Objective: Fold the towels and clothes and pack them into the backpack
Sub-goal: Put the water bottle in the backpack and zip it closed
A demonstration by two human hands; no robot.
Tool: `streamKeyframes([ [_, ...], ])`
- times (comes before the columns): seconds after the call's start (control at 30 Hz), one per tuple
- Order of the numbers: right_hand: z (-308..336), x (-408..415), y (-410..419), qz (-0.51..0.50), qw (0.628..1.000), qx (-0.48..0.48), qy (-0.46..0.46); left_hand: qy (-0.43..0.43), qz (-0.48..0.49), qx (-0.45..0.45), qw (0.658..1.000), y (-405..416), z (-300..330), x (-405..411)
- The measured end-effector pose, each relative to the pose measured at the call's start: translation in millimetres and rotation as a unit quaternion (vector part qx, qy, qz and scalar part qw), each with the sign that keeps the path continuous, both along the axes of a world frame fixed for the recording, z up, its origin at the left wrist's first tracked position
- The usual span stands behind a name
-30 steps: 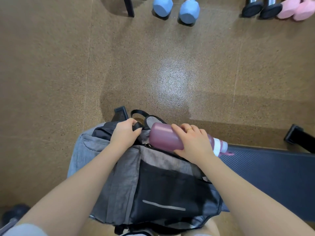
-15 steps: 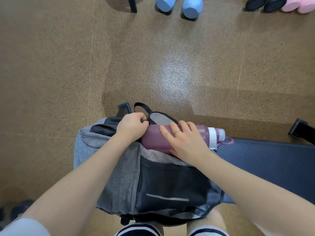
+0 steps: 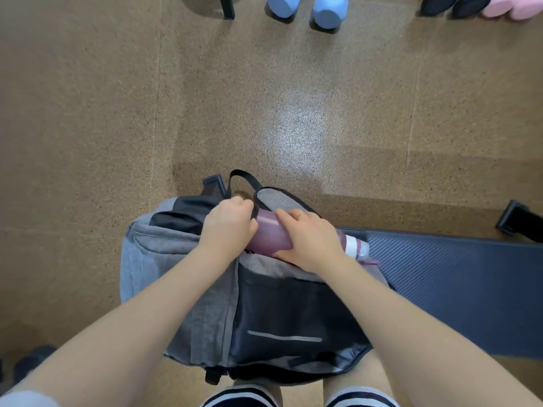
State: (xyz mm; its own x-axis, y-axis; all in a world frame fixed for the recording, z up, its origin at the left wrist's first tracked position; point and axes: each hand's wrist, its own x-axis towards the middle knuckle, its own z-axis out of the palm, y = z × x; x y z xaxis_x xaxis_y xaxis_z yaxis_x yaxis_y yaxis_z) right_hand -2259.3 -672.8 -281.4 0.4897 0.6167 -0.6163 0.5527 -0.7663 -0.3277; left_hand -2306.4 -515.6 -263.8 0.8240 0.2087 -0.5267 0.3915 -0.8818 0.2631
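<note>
A grey and black backpack (image 3: 205, 304) stands on my lap, its top opening facing away from me. My left hand (image 3: 229, 227) grips the edge of the opening near the black carry loop (image 3: 242, 176). My right hand (image 3: 311, 240) holds a purple bottle (image 3: 269, 233) with a white and pink cap (image 3: 357, 245), lying sideways with its base at the opening. No towels or clothes are visible; the inside of the bag is hidden.
A dark ribbed mat (image 3: 458, 283) lies to my right on the brown speckled floor (image 3: 88, 127). Blue dumbbells (image 3: 305, 7), black ones (image 3: 449, 4) and pink ones (image 3: 511, 7) line the far edge. A dark object (image 3: 32, 359) sits low at left.
The bottle has slid left, its base further under my left hand at the backpack's opening. My right hand moved left along with it.
</note>
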Motion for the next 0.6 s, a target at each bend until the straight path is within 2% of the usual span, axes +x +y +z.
streamKeyframes([
  [0.07, -3, -14, 4, 0.029, 0.997, -0.014, -0.063, -0.027, 0.007, -0.016, 0.999, -4, -4, -11],
  [0.13, -9, -18, 3, 0.023, 0.997, 0.006, -0.076, -0.033, 0.039, -0.029, 0.998, -5, -9, -17],
  [0.2, -14, -6, -1, 0.005, 0.998, 0.066, -0.013, -0.023, 0.086, -0.044, 0.995, -6, -9, -14],
  [0.27, -11, 9, -6, -0.086, 0.986, 0.126, 0.065, -0.009, 0.108, -0.037, 0.993, -5, -10, -8],
  [0.3, -8, 14, -12, -0.127, 0.98, 0.141, 0.062, -0.002, 0.107, -0.024, 0.994, -3, -9, -6],
  [0.4, -3, 18, -52, -0.161, 0.985, 0.062, 0.017, 0.018, 0.088, -0.001, 0.996, 3, -8, -3],
  [0.5, 2, 14, -90, -0.158, 0.984, 0.014, 0.083, 0.032, 0.089, -0.004, 0.995, 4, -4, -1],
  [0.6, -3, 17, -93, -0.113, 0.992, -0.003, 0.061, 0.046, 0.111, -0.024, 0.992, 6, 1, 5],
])
